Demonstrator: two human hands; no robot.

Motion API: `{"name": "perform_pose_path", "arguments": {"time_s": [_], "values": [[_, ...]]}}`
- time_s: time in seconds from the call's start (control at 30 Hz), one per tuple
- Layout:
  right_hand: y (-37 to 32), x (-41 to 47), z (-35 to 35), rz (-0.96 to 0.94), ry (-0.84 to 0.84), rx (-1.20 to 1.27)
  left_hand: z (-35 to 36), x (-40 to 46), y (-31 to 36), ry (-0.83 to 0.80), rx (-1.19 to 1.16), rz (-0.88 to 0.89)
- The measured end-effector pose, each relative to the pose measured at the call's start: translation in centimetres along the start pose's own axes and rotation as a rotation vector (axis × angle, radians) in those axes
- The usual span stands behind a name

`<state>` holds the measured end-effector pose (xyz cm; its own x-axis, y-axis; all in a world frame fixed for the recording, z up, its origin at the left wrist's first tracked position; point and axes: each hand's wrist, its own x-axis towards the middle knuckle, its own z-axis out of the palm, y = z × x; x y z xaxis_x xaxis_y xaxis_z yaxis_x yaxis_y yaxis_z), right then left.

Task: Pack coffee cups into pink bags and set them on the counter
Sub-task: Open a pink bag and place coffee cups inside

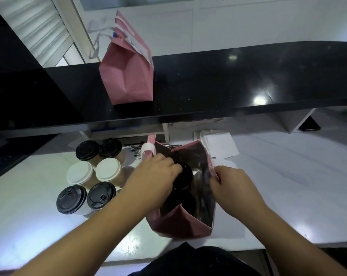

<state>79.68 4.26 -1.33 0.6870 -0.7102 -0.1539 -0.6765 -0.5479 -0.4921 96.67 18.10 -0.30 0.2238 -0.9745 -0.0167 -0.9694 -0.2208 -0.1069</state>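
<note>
Both hands work at the open pink bag (180,222) standing on the white worktop (288,186), which serves as the landmark for everything else. Reaching into the bag's mouth from its left side, the left hand (154,180) has its fingers curled over the black lid of a coffee cup (183,176) that sits inside the bag; a second dark lid shows just nearer the person, lower in the bag, though it is too shadowed to make out well. At the bag's right wall, the right hand (232,186) pinches the rim between thumb and fingers, holding the opening wide. The bag's white handle (147,148) sticks up at its far left corner. Left of the bag, six more cups (93,176) stand close together on the worktop in three pairs: black lids farthest, white lids in the middle, black lids nearest. Beyond the bag lie some white papers (218,144). Farther still, above the worktop's back edge, runs a raised black counter (228,80), and on it, beyond the bag and to its left, stands a second pink bag (128,76), its top folded shut and its handles hanging toward the far side.
</note>
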Motion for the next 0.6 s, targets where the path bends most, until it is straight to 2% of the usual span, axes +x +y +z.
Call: {"name": "perform_pose_path", "arguments": {"time_s": [0.07,0.13,0.27,0.4,0.53,0.6], "values": [[0.0,-0.1,-0.1,0.005,0.026,0.017,-0.4,-1.4,-0.4,0.191,-0.030,-0.169],[0.1,-0.3,-0.2,0.030,0.030,0.072,-0.3,-2.7,-0.6,0.268,-0.135,-0.382],[0.2,-1.0,-0.5,0.064,-0.039,0.110,0.2,-3.9,-1.7,0.104,-0.494,-0.641],[0.4,-1.0,-0.7,0.075,-0.026,0.064,0.4,-3.6,-2.4,-0.064,-0.548,-0.628],[1.2,-0.9,-0.6,0.095,0.003,0.026,-0.3,-3.3,-4.0,-0.151,-0.886,-0.624],[1.9,-1.0,-0.7,0.110,0.030,0.017,-0.6,-2.7,-5.7,-0.165,-1.099,-0.699]]}}
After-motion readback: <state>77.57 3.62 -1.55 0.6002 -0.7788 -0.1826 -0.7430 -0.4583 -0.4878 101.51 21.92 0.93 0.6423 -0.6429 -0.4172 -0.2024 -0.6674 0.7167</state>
